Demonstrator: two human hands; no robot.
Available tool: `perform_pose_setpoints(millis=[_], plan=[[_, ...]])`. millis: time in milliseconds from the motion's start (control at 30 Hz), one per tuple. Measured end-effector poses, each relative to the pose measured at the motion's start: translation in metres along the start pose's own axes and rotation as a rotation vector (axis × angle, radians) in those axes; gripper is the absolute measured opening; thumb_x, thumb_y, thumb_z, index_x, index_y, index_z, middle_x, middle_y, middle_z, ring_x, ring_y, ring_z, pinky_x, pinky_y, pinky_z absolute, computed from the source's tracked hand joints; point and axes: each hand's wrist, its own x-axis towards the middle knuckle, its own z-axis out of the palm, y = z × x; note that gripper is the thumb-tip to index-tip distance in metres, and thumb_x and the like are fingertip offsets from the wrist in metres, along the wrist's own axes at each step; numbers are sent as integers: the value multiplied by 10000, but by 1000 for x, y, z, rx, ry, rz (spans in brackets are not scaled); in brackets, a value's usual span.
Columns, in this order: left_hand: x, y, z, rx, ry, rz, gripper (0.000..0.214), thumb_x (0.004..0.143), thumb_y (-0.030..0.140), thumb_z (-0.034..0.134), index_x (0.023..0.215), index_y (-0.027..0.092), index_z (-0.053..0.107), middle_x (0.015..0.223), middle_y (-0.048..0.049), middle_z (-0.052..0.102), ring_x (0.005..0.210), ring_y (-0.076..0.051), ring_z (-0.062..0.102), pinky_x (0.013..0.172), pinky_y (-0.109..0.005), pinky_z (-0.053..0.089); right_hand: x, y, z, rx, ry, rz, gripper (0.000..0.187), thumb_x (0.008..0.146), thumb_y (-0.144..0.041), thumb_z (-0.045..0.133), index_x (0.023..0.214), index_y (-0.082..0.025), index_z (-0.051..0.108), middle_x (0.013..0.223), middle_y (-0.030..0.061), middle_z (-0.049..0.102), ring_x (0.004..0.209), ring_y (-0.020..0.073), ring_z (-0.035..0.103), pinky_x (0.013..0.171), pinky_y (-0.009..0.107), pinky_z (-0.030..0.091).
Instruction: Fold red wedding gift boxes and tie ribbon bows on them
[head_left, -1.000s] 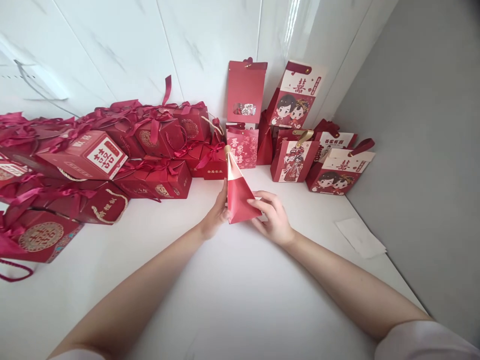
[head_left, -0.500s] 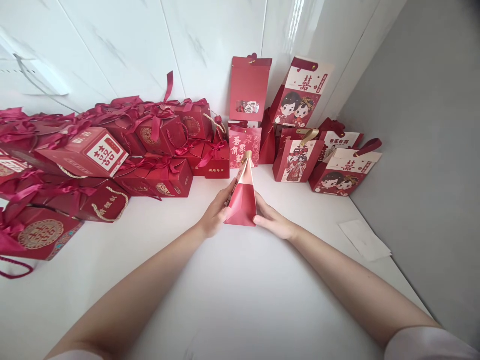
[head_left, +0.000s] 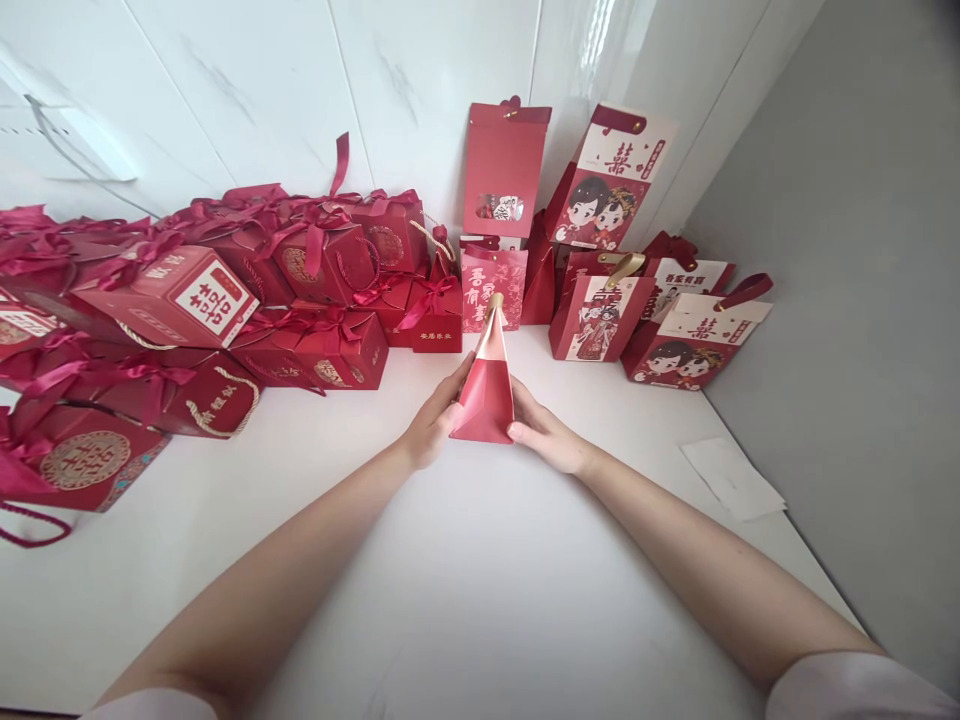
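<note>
Between my two hands is a red and cream paper gift box (head_left: 486,398), seen from its narrow side, tapering to a gold strap at the top. My left hand (head_left: 435,418) is closed against its left face, thumb near the lower front edge. On the opposite face, my right hand (head_left: 547,432) presses with the thumb at the front corner and the fingers mostly hidden behind. The box is upright; whether its base touches the table cannot be told. Just behind it stands a pink gift box (head_left: 510,285) with printed characters.
Red gift boxes with ribbons (head_left: 330,345) are piled along the left. At the back, a red windowed box (head_left: 506,165) sits on top of others. Cartoon-couple boxes (head_left: 690,340) stand to the right, near the grey wall (head_left: 847,300). White paper (head_left: 731,478) lies on the white table (head_left: 480,580).
The view has shifted slightly, so the background boxes sit a little further right. Both hands keep hold of the gift box, almost unmoved.
</note>
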Motion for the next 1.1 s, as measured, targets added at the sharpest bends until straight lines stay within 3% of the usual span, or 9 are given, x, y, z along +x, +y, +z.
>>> perform_pose_setpoints(millis=[200, 400, 567, 667, 800, 900, 967, 1033, 1100], plan=[[1, 1, 1, 6, -55, -17, 757, 898, 676, 514, 1482, 197, 467, 1468, -153, 520, 1408, -394, 410, 1192, -531, 298, 0, -4, -1, -26, -7, 11, 824, 951, -620, 559, 1599, -273, 187, 1654, 61, 212, 1508, 271, 266, 1250, 445, 254], [-3, 7, 5, -26, 6, -75, 716, 871, 649, 591, 1437, 212, 538, 1429, -137, 563, 1372, -380, 465, 1167, -474, 355, -4, -2, -1, -170, 25, 13, 747, 980, -627, 475, 1592, -285, 221, 1644, 55, 240, 1488, 294, 293, 1246, 498, 236], [-6, -3, 3, 150, 265, -153, 509, 939, 546, 566, 1297, 193, 646, 1268, -100, 678, 1193, -325, 604, 1042, -407, 456, -3, 11, 0, -415, 426, 19, 911, 867, -618, 672, 1578, -246, 240, 1549, 150, 353, 1307, 333, 477, 1071, 522, 464], [-3, -11, -1, 74, 418, -197, 474, 898, 551, 629, 1206, 192, 659, 1187, -83, 709, 1095, -302, 645, 937, -385, 508, -2, 7, 5, -446, 555, 4, 837, 882, -552, 689, 1549, -260, 275, 1430, 150, 487, 1142, 299, 578, 884, 454, 567], [2, -16, -8, -196, 411, -248, 444, 825, 467, 735, 1176, 206, 659, 1190, -74, 710, 1036, -286, 676, 835, -361, 550, -3, -6, 15, -413, 532, -73, 661, 967, -484, 598, 1520, -282, 299, 1439, 117, 514, 1238, 291, 556, 1007, 471, 520], [3, -16, -10, -318, 402, -254, 449, 807, 393, 759, 1212, 231, 652, 1219, -60, 703, 1073, -280, 677, 902, -387, 552, -2, -5, 17, -414, 593, -109, 696, 955, -498, 611, 1532, -292, 281, 1607, 115, 285, 1380, 309, 438, 1088, 505, 466], [2, -16, -9, -350, 410, -263, 454, 799, 381, 770, 1213, 237, 653, 1222, -52, 701, 1108, -285, 668, 955, -408, 540, -1, 0, 14, -325, 598, -48, 756, 948, -535, 606, 1557, -307, 220, 1649, 105, 181, 1410, 315, 407, 1079, 513, 481], [1, -13, -7, -358, 403, -270, 424, 828, 432, 740, 1186, 220, 660, 1250, -61, 687, 1168, -300, 640, 996, -425, 523, 0, 5, 9, -174, 520, 56, 745, 960, -569, 569, 1554, -297, 212, 1617, 114, 285, 1369, 305, 472, 1045, 499, 519], [0, -10, -4, -375, 363, -249, 462, 881, 558, 648, 1179, 206, 656, 1309, -82, 652, 1245, -323, 590, 1028, -449, 505, 2, 8, 5, -76, 456, 121, 670, 953, -600, 562, 1484, -257, 341, 1502, 120, 475, 1285, 299, 559, 1004, 475, 552]])
